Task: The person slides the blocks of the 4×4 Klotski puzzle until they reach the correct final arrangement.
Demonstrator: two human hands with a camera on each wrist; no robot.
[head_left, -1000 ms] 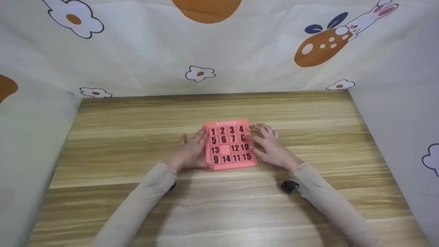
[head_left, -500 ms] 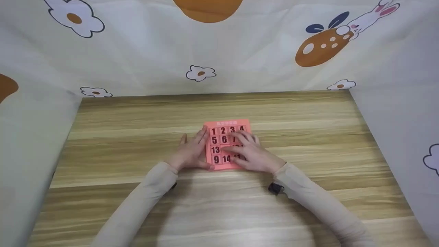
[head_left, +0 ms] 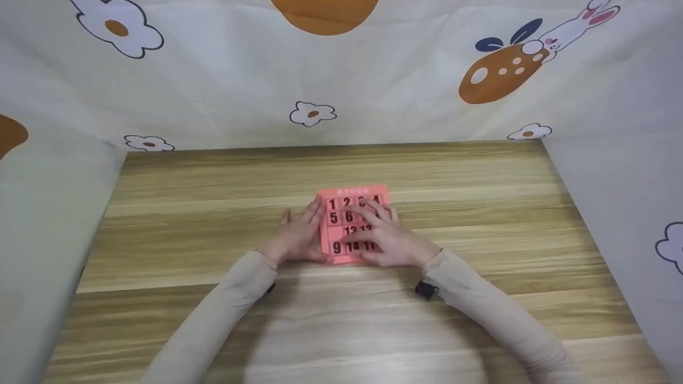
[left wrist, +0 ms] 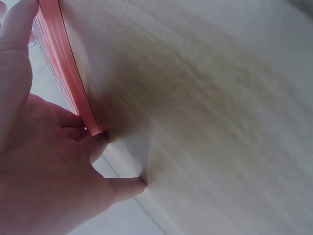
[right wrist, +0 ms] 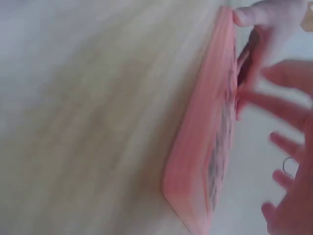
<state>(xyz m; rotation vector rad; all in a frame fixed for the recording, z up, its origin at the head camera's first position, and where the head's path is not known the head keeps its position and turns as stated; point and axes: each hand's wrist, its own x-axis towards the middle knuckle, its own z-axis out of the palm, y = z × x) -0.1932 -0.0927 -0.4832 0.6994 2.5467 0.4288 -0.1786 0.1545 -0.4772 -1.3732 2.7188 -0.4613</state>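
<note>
- The head view showed the pink number puzzle [head_left: 349,191] lying flat near the middle of the wood-grain table [head_left: 203,213], between the two hands.
- That view alone let the numerals be read: the 13 tile [head_left: 350,230] sat beside a bare slot at the left end of the third row, with the 9 tile [head_left: 336,247] just below that slot.
- The left hand [head_left: 296,234] had its fingers fairly straight along the puzzle's left edge, thumb at the near left corner, bracing rather than clenched.
- The left wrist view added the smooth pink side wall [left wrist: 71,63] of the puzzle, and the little finger's tip meeting the tabletop.
- The right hand [head_left: 392,240] spread its fingers loosely over the tiles, grasping nothing and hiding some right-hand numerals from above; whether a fingertip pressed on a tile could not be told.
- The right wrist view, blurred, showed those fingers outstretched, seen side-on by the puzzle's face.
- Only the head view took in the beige sleeves [head_left: 208,309] and the full printed cloth [head_left: 213,69] behind the table.
</note>
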